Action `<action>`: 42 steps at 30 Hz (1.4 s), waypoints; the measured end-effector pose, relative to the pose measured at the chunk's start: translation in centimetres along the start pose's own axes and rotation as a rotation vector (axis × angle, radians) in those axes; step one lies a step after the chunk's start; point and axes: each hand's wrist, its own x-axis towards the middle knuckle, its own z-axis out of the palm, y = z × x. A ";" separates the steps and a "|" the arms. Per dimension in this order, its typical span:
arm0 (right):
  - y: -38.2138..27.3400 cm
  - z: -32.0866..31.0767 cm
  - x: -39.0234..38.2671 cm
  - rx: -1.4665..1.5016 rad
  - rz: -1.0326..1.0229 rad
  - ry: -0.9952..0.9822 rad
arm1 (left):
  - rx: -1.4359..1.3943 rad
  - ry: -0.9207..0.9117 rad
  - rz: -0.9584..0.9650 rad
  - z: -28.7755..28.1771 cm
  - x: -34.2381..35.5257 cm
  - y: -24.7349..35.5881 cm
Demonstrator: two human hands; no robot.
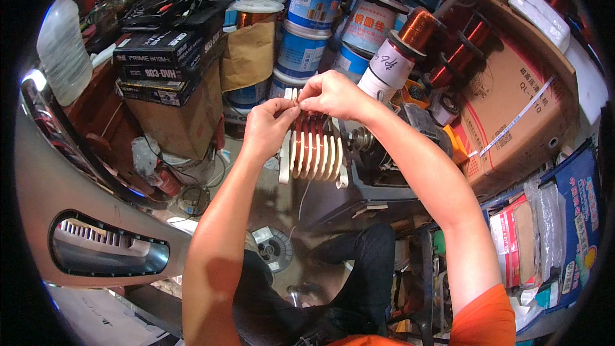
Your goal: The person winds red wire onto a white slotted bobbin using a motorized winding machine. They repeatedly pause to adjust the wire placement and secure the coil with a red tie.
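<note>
The bare fingers (pixel 311 102) of the right hand (pixel 338 94) are drawn into a tight pinch, and those of the left hand (pixel 264 127) are pinched just beside them. Both pinches are set at the far end of a cream-white ribbed plastic winding former (pixel 318 156); whether its edge or a strand of wire is gripped cannot be told. The former is made up of parallel plates with rounded near edges, and glossy reddish-copper wire (pixel 318 124) is wound in the slots between them. It is held up in front of the body, beside a dark machine (pixel 416 129) whose round metal shaft fitting (pixel 361 139) is seen just to its right. A fine, pale thread-like strand (pixel 302 200) is trailed downward from the former, toward a flat round grey spool (pixel 273 250) on the floor.

Farther out, a smooth dark grey surface (pixel 378 196) is seen below the machine. Blue-and-white cylindrical tubs (pixel 301 52) are stacked beyond the hands, with shiny copper wire spools (pixel 418 29) to their right. A large brown cardboard carton (pixel 512 99) is placed at the right, and at the left, flat black cardboard boxes (pixel 150 57) are piled on a plain brown carton (pixel 182 122).
</note>
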 end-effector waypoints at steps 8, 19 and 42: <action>-2.2 0.7 -0.6 -0.241 -0.049 0.056 | -0.126 -0.018 -0.044 -0.6 0.1 -0.6; -1.4 1.8 -2.3 -0.289 -0.060 0.115 | 0.051 0.059 0.044 -1.3 1.4 -2.9; -6.6 0.2 -0.8 -0.825 -0.433 -0.278 | -0.455 0.083 -0.382 1.5 -1.4 -2.1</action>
